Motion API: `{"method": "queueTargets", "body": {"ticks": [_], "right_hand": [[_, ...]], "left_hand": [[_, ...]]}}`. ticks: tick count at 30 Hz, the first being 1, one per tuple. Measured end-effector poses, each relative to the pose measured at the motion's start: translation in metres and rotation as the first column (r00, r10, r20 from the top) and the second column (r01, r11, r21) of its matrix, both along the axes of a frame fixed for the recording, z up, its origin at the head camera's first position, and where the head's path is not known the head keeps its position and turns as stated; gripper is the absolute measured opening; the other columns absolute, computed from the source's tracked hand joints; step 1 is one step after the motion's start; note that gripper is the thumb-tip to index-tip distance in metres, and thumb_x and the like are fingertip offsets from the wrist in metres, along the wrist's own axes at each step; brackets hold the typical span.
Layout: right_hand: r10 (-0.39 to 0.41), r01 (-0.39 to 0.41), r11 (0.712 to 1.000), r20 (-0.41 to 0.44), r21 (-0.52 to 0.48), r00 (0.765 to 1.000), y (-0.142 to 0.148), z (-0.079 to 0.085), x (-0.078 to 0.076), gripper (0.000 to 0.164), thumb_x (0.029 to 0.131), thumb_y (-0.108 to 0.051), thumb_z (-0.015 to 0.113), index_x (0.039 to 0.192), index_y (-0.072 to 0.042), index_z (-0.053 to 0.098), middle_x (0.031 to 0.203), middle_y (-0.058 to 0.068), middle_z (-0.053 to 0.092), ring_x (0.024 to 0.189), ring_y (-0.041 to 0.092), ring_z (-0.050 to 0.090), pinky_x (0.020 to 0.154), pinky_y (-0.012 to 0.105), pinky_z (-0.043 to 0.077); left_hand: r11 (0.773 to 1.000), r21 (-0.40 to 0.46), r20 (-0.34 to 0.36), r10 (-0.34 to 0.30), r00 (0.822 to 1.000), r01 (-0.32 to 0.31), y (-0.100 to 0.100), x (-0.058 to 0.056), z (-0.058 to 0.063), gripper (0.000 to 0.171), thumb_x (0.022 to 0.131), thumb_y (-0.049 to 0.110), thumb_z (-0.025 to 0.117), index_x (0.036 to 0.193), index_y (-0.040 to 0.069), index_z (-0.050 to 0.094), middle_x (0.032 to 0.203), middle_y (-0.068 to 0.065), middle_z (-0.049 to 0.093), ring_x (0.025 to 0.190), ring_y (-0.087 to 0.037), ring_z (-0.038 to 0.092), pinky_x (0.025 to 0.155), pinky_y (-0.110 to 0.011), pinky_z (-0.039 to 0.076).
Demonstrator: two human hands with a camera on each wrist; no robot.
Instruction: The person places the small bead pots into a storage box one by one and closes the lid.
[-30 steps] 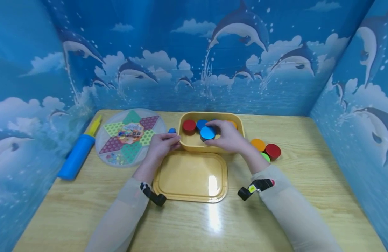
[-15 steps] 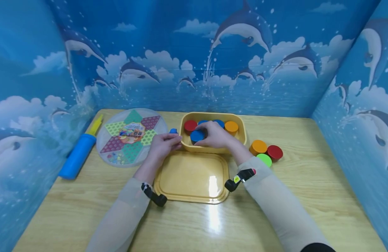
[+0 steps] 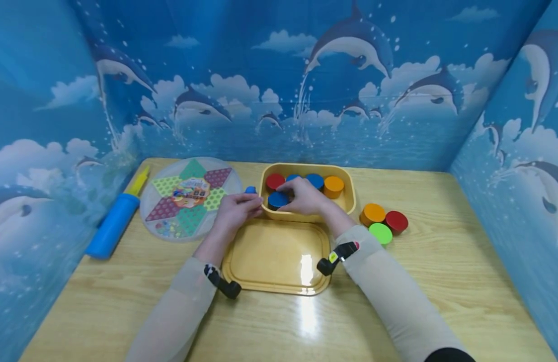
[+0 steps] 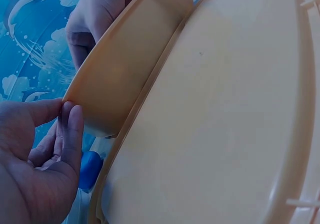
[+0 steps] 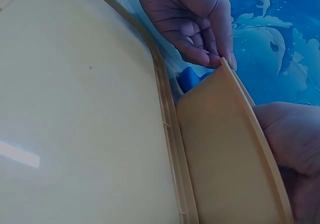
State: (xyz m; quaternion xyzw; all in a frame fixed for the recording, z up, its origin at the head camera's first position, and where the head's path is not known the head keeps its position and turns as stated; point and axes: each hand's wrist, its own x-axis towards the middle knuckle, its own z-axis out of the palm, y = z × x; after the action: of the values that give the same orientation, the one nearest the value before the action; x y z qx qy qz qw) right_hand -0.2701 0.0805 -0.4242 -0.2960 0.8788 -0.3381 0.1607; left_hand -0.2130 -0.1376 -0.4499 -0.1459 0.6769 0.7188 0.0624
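My left hand point(image 3: 235, 213) pinches the left end of a yellow plastic box point(image 3: 310, 217) at its rim; the left wrist view shows thumb and fingertips meeting on the box's edge point(image 4: 67, 99). Inside the box, my right hand point(image 3: 308, 197) holds a blue round block point(image 3: 277, 201) at the front left, thumb and fingers on its side. Behind that block sit a red round block point(image 3: 275, 181) and a partly covered blue one point(image 3: 293, 177). Another blue block point(image 3: 315, 180) and an orange one point(image 3: 334, 186) stand further right. Box walls hide the right fingertips in both wrist views.
The box's yellow lid point(image 3: 276, 256) lies flat in front of it. Right of the box stand orange point(image 3: 373, 213), red point(image 3: 396, 221) and green point(image 3: 380, 233) round blocks. To the left are a round Chinese checkers board point(image 3: 191, 198) and a blue hand pump point(image 3: 113, 225).
My right hand has moved left and lowered the blue block into the box's front left part, uncovering the orange block. The left hand stays at the rim.
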Motion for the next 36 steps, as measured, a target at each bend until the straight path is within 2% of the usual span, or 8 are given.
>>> {"method": "queueTargets", "body": {"ticks": [4,16,23,29,36], "right_hand": [[-0.009,0.010,1.000,0.024,-0.026,1.000,-0.001,0.000,0.001,0.055,0.092,-0.017,0.086,0.141,0.000,0.066,0.134,0.013,0.070,0.114,0.023,0.070,0.102,0.036,0.059],[-0.009,0.013,0.999,0.080,-0.052,0.997,-0.002,0.003,0.005,0.056,0.093,-0.011,0.085,0.143,0.001,0.063,0.138,0.014,0.068,0.117,0.024,0.070,0.104,0.035,0.058],[-0.056,0.064,0.996,0.109,-0.069,0.992,0.005,0.005,0.008,0.055,0.093,-0.010,0.085,0.143,0.000,0.064,0.135,0.012,0.069,0.115,0.022,0.071,0.100,0.034,0.060],[-0.057,0.067,0.992,0.092,-0.111,0.994,0.015,0.014,0.013,0.052,0.093,-0.014,0.086,0.139,0.001,0.067,0.130,0.013,0.071,0.115,0.025,0.070,0.098,0.035,0.062],[-0.061,0.067,0.983,0.043,-0.172,0.997,0.030,0.026,0.026,0.050,0.094,-0.014,0.085,0.137,0.005,0.067,0.129,0.018,0.071,0.116,0.029,0.070,0.099,0.037,0.062]], "left_hand": [[1.000,-0.002,-0.003,0.001,1.000,-0.001,0.001,0.001,0.001,0.024,0.100,0.004,0.075,0.119,-0.009,0.072,0.110,-0.021,0.071,0.083,-0.016,0.075,0.080,-0.030,0.067],[1.000,0.016,0.000,-0.006,1.000,0.006,0.005,0.003,0.001,0.026,0.099,0.004,0.076,0.120,-0.009,0.072,0.111,-0.021,0.071,0.084,-0.016,0.075,0.081,-0.030,0.066],[1.000,0.003,0.000,-0.013,1.000,0.013,0.004,0.002,0.000,0.029,0.099,0.007,0.077,0.122,-0.009,0.072,0.114,-0.022,0.071,0.085,-0.016,0.075,0.082,-0.030,0.066],[1.000,0.000,0.002,0.000,1.000,0.000,0.003,0.002,0.001,0.030,0.098,0.007,0.078,0.122,-0.009,0.072,0.114,-0.022,0.071,0.085,-0.016,0.075,0.081,-0.030,0.066],[1.000,-0.007,0.016,0.014,1.000,-0.014,0.001,0.001,0.000,0.029,0.098,0.006,0.078,0.123,-0.008,0.072,0.115,-0.022,0.071,0.085,-0.017,0.076,0.081,-0.030,0.066]]}}
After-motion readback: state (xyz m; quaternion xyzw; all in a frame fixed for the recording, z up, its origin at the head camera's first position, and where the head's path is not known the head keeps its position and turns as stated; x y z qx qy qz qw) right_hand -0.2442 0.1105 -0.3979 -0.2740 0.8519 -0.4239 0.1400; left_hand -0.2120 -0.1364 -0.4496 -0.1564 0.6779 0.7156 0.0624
